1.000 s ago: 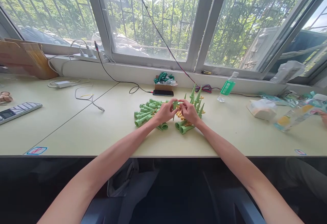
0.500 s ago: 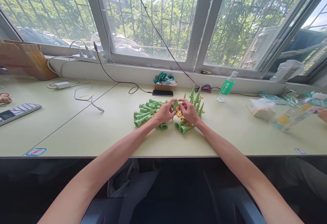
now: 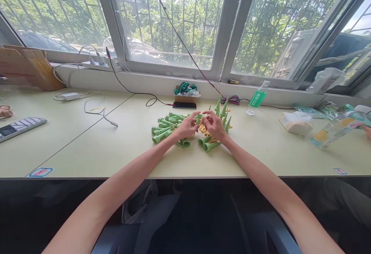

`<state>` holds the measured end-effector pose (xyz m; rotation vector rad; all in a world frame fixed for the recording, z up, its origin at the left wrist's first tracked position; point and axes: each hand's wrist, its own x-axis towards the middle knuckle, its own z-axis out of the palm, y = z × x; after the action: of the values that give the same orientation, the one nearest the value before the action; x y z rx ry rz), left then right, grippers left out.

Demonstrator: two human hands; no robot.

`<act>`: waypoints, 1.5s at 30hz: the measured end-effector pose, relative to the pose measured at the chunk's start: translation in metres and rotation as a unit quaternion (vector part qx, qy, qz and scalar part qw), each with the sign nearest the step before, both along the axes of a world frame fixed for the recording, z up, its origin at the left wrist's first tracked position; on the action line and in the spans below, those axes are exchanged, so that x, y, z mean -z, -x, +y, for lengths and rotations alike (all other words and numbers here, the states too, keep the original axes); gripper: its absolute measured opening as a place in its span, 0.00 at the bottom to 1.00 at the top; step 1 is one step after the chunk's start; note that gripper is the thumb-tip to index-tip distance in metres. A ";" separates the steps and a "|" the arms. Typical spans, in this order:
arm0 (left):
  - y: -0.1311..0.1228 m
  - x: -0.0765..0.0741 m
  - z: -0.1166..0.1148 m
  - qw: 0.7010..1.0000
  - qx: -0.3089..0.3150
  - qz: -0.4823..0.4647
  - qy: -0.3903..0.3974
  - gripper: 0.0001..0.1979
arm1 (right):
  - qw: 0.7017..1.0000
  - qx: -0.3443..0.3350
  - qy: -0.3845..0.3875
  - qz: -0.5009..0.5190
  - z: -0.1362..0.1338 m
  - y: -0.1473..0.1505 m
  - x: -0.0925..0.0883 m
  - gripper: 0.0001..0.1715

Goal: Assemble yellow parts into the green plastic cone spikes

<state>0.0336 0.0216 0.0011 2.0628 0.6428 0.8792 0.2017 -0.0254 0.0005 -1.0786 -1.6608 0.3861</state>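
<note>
My left hand (image 3: 188,127) is closed on a green plastic cone (image 3: 198,119), held upright between thumb and fingers. Just beside it, my right hand (image 3: 213,126) has its fingers curled toward the cone; what they pinch, if anything, is too small to make out. Under and behind the right hand lie small yellow plastic pieces (image 3: 204,129), partly hidden by the fingers. Several green cones (image 3: 224,109) stand points up beyond that hand, and two more cones (image 3: 209,145) lie in front of it. A pile of green cones (image 3: 162,131) rests left of my left hand.
A black phone (image 3: 184,105) lies before a small cardboard box (image 3: 185,99) at the back. A water bottle (image 3: 257,99) stands to the right, near a tissue pack (image 3: 296,122). At the far right, another person's hand (image 3: 367,130) is by a larger bottle (image 3: 333,131). Cables (image 3: 101,113) lie left.
The cone in my left hand has tilted or shifted slightly, and my fingers have moved a little around it. Both arms stay nearly in place.
</note>
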 end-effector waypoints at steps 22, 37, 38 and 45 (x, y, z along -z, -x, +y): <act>0.002 0.002 0.005 0.998 0.034 -0.006 0.050 0.35 | 0.997 -0.033 -0.042 -0.058 0.007 -0.001 0.007 0.14; 0.002 0.006 0.007 0.998 0.047 0.012 0.046 0.34 | 0.988 0.006 -0.095 -0.123 0.009 -0.002 0.006 0.08; 0.002 0.006 0.007 0.998 0.049 0.012 0.046 0.34 | 0.988 0.007 -0.096 -0.125 0.009 -0.002 0.006 0.08; 0.002 0.009 0.009 0.997 0.059 0.004 0.052 0.32 | 0.984 0.023 -0.118 -0.132 0.010 -0.002 0.009 0.08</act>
<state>0.0320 0.0304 -0.0083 1.9902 0.5535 0.7560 0.2034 -0.0149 -0.0081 -1.0199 -1.8568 0.0120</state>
